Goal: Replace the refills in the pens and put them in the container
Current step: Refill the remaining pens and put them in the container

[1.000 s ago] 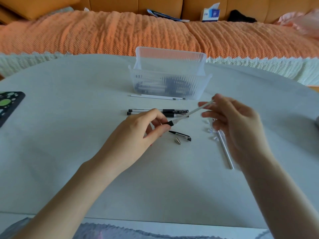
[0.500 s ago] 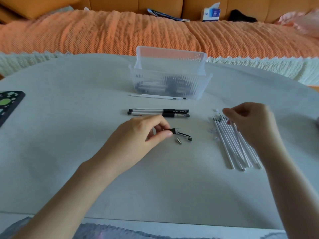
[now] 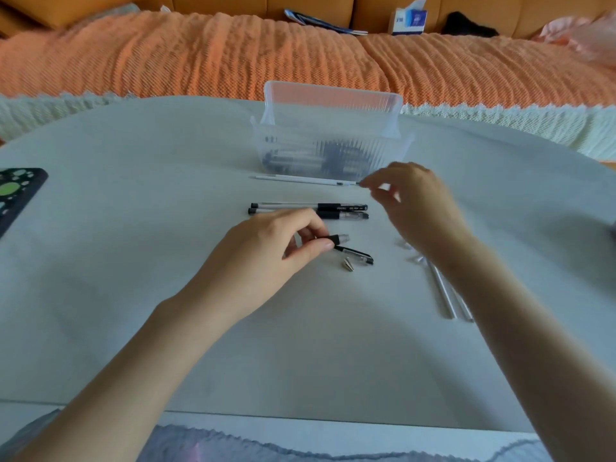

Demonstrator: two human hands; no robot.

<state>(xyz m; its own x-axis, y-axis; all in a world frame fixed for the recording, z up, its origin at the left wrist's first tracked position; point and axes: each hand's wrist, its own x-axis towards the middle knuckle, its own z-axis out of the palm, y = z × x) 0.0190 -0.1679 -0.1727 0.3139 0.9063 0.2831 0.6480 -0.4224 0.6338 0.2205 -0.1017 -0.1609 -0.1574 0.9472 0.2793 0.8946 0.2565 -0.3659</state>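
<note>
Black rubber and clear plastic: that is the open end of the clear pen barrel with the black rubber grip (image 3: 340,238), pinched between thumb and forefinger of the left hand (image 3: 266,258) and held low over the pale round table (image 3: 133,235). The barrel is empty. A second ago a refill was sliding through it, and half a second ago the right hand (image 3: 420,208) was down at the bundle of white refills (image 3: 445,295). Now that hand has swung up and across, its fingertips (image 3: 365,185) arriving at the tip of the single white refill (image 3: 306,180) lying just in front of the clear ribbed plastic container (image 3: 333,91). The fingers are loosely curled and blurred, so whether they have actually gripped it cannot be told. That looks like the changeover, old refill out, next one not yet in. Waiting near the barrel are the small metal cone tip (image 3: 348,264) and the clear cap with a black clip (image 3: 356,255). Two assembled black-gripped pens (image 3: 310,208) lie between hand and container, with more pens showing dimly through its wall.
</note>
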